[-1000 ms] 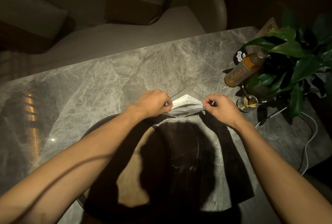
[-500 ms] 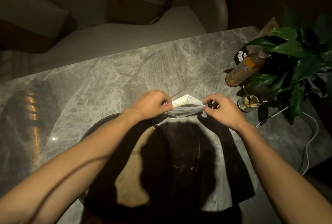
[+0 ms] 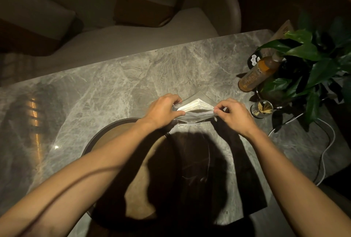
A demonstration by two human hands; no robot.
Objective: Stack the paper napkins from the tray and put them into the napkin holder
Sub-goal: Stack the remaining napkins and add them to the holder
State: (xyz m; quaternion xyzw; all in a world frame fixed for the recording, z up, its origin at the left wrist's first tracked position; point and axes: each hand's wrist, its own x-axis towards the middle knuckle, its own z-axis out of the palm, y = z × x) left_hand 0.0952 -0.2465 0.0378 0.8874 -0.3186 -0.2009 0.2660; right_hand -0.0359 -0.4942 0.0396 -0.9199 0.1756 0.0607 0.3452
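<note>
A stack of white paper napkins (image 3: 197, 104) sits inside a clear triangular napkin holder (image 3: 195, 118) on the marble table. My left hand (image 3: 161, 110) pinches the left corner of the stack and the holder's edge. My right hand (image 3: 232, 114) pinches the right corner. A round brown tray (image 3: 106, 138) lies in front of the holder, mostly under my arms and in my shadow; I cannot make out any napkins on it.
An amber bottle (image 3: 256, 74), a green potted plant (image 3: 311, 65) and a small jar of toothpicks (image 3: 262, 109) stand at the right. A white cable (image 3: 325, 153) runs along the right table edge. A cushioned bench (image 3: 114, 39) is beyond the table.
Both hands stay at the corners of the napkin stack, with only small finger shifts; the right hand's fingers have closed a little tighter on the right corner.
</note>
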